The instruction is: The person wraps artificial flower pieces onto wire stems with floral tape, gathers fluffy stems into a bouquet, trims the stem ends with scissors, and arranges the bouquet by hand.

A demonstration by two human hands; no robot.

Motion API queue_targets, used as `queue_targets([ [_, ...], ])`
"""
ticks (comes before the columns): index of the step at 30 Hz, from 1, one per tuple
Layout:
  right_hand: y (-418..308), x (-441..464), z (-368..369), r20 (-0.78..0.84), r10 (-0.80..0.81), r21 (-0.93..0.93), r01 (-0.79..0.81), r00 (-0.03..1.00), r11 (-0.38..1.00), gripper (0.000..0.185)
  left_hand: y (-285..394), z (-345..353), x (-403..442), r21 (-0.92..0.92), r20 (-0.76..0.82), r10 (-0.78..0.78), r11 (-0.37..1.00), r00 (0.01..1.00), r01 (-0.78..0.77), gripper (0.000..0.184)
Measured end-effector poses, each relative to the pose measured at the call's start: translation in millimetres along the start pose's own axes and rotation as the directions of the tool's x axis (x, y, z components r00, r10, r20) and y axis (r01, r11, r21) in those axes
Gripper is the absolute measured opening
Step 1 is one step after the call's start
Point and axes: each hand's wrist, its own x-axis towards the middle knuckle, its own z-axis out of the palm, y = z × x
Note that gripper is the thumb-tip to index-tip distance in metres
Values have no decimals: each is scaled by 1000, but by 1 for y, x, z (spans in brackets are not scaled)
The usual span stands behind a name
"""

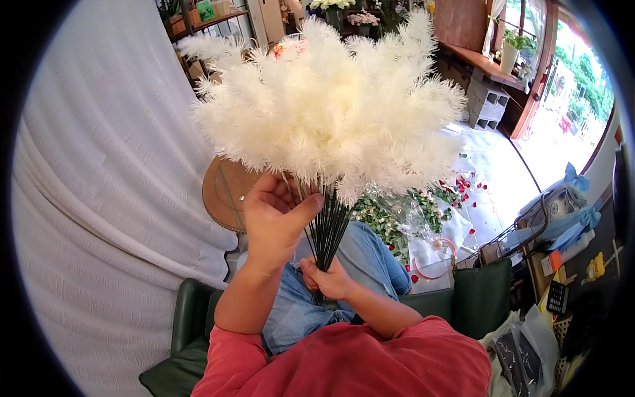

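A large bunch of fluffy cream-white plumes fills the upper middle of the head view, its dark green stems gathered below. Lower down, my right hand is wrapped round the stems near their bottom ends. Just under the plumes, at the left side of the bunch, my left hand has its thumb and fingers closed on some of the upper stems. The stem ends hang over my jeans.
A round brown table stands at the left beside a white curtain. Cut leaves and red petals lie on the floor ahead. A cluttered desk with a calculator is at the right. Green armchair parts flank me.
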Motion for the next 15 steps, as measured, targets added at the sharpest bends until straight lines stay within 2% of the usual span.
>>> queue_targets([
  [3,1,0,-1,-24,12,-7,-12,1000,1000,41,1,-2,1,-24,20,-3,1000,1000,3,32],
  [8,1,1,-1,-83,-26,-132,15,996,991,46,0,-2,1,-45,20,-27,999,999,28,32],
  [15,2,1,0,-125,-25,-157,5,992,988,47,1,-2,2,-65,41,-29,997,999,31,33],
])
